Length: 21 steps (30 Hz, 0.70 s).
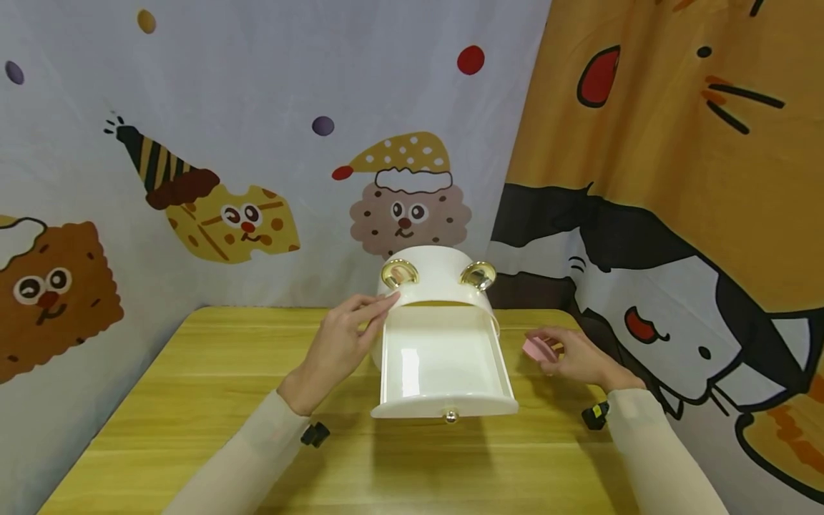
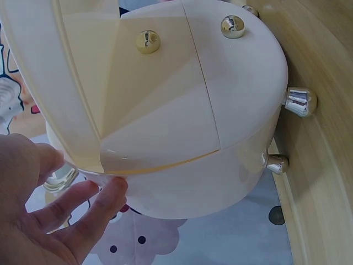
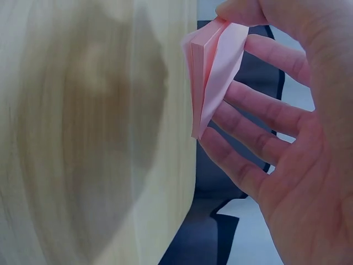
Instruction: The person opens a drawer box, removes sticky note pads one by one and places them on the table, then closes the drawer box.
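A white rounded drawer box (image 1: 433,270) with gold ear-shaped trims stands in front of me. Its top drawer (image 1: 444,350) is pulled out toward me, and the white inside shows no contents. My left hand (image 1: 341,336) is at the box's left side, fingers extended. In the left wrist view its fingertips (image 2: 117,187) touch the side just by the front rim. Right of the box, my right hand (image 1: 576,357) pinches a pink sticky-note pad (image 3: 212,72) between thumb and fingers, above the table, with some sheets fanned apart.
The box stands on a wood-grain table (image 1: 212,386), close to its back edge. A printed curtain (image 1: 257,86) hangs behind, and an orange one (image 1: 676,157) with a cat drawing is to the right. A gold knob (image 1: 451,417) juts from the drawer front.
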{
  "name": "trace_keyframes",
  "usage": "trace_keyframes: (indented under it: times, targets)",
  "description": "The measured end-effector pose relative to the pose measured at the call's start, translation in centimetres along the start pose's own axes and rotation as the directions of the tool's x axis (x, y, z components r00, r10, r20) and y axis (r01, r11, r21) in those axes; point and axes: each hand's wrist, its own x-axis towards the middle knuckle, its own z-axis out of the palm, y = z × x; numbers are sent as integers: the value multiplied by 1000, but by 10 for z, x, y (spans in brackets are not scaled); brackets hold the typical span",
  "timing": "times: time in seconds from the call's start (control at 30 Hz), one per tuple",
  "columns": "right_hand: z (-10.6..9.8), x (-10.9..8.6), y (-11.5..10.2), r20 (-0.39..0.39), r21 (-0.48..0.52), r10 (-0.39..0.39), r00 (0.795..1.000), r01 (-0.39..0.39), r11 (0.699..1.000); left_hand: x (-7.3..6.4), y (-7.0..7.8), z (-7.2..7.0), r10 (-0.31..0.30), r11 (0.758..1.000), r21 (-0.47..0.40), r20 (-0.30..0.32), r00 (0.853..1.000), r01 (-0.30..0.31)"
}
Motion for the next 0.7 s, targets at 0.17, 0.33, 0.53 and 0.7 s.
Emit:
trace_keyframes:
  times: [0.17, 0.33, 0.53, 0.7]
  targets:
    - [5, 0, 6, -1, -1, 31, 1000, -31, 1000, 1, 0, 0, -6, 1000, 7, 8, 1000, 6]
    - [11, 1, 10, 28, 14, 95, 995, -95, 995, -1, 0, 0, -25, 1000, -5, 20, 999, 25]
    - [15, 2, 14, 22, -19, 81, 996, -80, 997, -1, 0, 0, -15, 1000, -8, 8, 1000, 15]
    - [16, 3, 13, 39, -37, 98, 994, -97, 995, -1, -1, 1, -9, 1000, -6, 0, 1000, 9]
